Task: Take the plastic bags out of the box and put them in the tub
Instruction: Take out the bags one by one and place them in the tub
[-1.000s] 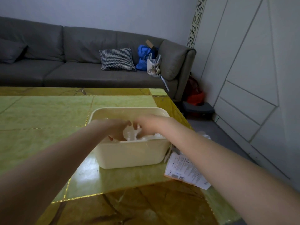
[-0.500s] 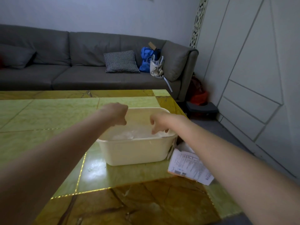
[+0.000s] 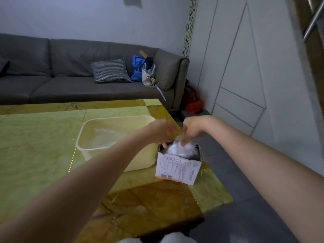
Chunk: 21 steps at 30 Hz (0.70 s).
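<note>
I see my right hand (image 3: 192,130) pinching crinkled clear plastic bags (image 3: 180,149) in the printed cardboard box (image 3: 177,170); left hand (image 3: 160,131) grips its rim beside the cream plastic tub (image 3: 115,151).

Single head cam, looks fwd and down over table (image 3: 43,155); tub (image 3: 91,151) near, sofa (image 3: 70,88) far beyond tub.

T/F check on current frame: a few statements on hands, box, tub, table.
1. Both hands are over the tub. False: the left hand and right hand are at the open box.
2. The box stands right of the tub, near the table edge. True.
3. The box is empty. False: clear plastic bags fill its top.
4. The tub already holds some clear plastic. True.
5. A checked cushion lies on the sofa. True.
</note>
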Each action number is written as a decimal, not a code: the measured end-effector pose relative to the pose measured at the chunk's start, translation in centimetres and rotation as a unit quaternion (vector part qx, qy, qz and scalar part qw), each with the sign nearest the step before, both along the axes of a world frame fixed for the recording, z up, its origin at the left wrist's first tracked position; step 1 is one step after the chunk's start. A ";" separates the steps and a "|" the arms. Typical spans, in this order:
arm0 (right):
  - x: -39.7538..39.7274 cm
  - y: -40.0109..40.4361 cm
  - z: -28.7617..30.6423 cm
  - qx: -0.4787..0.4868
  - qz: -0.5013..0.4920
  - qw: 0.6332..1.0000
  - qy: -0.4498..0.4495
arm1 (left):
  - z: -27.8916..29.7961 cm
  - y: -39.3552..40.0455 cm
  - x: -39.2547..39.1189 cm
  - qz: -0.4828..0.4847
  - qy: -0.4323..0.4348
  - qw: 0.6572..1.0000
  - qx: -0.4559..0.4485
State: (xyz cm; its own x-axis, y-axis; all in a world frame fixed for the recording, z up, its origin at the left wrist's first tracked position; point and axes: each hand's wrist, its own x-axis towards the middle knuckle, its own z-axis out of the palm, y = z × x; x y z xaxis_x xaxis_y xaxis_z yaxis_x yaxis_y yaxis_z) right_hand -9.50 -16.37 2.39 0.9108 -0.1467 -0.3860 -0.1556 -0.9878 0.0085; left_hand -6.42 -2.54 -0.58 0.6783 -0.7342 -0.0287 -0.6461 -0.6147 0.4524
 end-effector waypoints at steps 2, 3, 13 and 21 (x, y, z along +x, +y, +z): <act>-0.1 -0.5 -0.8 0.015 0.000 0.998 -0.060 | -0.6 -0.7 -0.4 -0.003 0.022 1.000 -0.012; -0.1 -0.7 -0.9 0.041 -0.001 0.995 -0.088 | -0.8 -0.9 -0.5 -0.001 0.030 0.999 -0.021; -0.2 -0.1 -0.1 0.397 -0.060 0.907 -0.127 | -0.4 0.2 1.0 0.074 0.074 0.986 -0.127; -2.0 0.5 -2.9 0.391 -0.194 0.900 0.006 | 0.3 1.6 1.4 0.064 0.094 0.987 -0.112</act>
State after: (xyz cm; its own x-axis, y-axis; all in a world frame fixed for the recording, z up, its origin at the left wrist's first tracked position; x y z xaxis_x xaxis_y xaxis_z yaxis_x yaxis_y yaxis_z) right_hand -11.54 -15.83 -0.52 0.8445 -0.1322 -0.5190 -0.4947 -0.5641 -0.6611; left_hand -5.03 -0.98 -0.25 0.7635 -0.6457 -0.0098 -0.4619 -0.5566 0.6905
